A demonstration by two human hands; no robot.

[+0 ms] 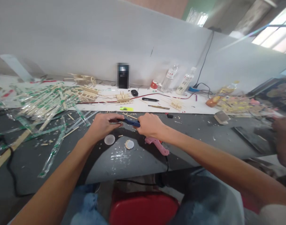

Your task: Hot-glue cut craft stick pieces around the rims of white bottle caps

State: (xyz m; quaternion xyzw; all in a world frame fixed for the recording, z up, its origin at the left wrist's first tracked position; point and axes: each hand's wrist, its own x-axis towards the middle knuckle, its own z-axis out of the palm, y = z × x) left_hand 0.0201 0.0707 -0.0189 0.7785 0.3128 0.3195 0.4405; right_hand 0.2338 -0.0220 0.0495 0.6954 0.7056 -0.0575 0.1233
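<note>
Near the front middle of the dark tabletop, my right hand (pixel 150 125) is wrapped round a dark blue tool (pixel 131 122) that points left. My left hand (pixel 106 125) faces it from the left, its thumb and fingers pinched near the tool's tip; whatever sits between them is too small to name. Below the hands lie a clear round lid (pixel 109 139) and a small white disc (pixel 129 144) with a pale crusty rim. A pink glue gun (pixel 158 146) rests just below my right wrist, its cord hanging over the table edge.
Wooden sticks in green-marked plastic (pixel 43 103) are heaped on the left. Small wooden models (pixel 123 97), a phone (pixel 123 76), a yellow-green packet (pixel 126 109) and bottles (pixel 185 82) stand behind. Another person's hand (pixel 283 128) is at the right, near a dark flat board (pixel 249 139).
</note>
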